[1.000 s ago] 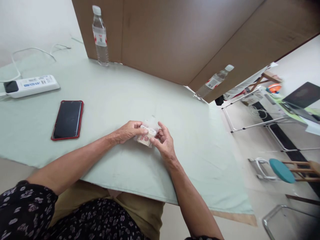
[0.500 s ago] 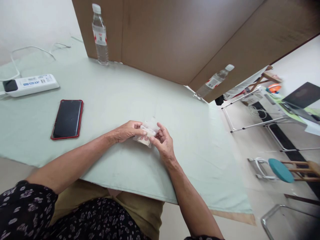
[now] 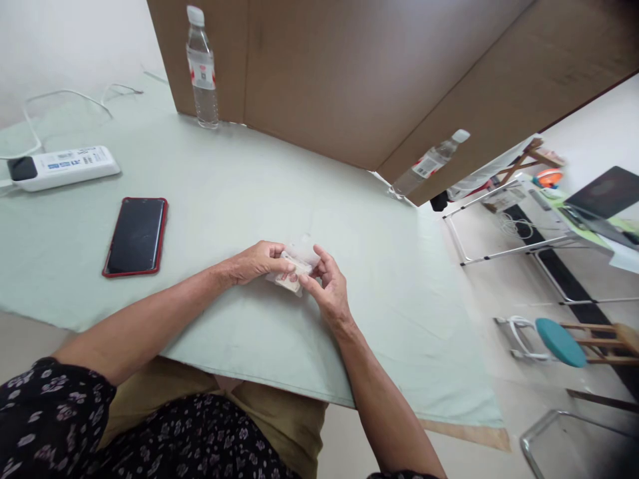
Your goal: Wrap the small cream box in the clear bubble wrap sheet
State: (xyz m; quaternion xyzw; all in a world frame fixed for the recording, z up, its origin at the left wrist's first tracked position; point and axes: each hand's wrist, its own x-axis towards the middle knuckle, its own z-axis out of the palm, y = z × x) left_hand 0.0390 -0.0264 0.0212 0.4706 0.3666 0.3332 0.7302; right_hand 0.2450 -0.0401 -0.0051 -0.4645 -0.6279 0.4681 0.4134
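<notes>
A small pale packet (image 3: 290, 278) with reddish print and a thin, clear wrapper sits between my two hands, above the light green cloth near the table's front edge. My left hand (image 3: 257, 262) grips its left side, thumb on top. From the right, my right hand (image 3: 328, 285) pinches the packet, its thumb on the printed face and its fingers curled behind. Translucent wrapping (image 3: 302, 250) sticks up at the packet's far side. The fingertips beneath the packet are hidden.
A red-cased phone (image 3: 136, 236) and a white power strip (image 3: 64, 167) lie at the left. Two water bottles (image 3: 202, 76) (image 3: 430, 163) stand by the cardboard panel (image 3: 339, 73) at the back. A teal stool (image 3: 560, 342) is on the floor at right.
</notes>
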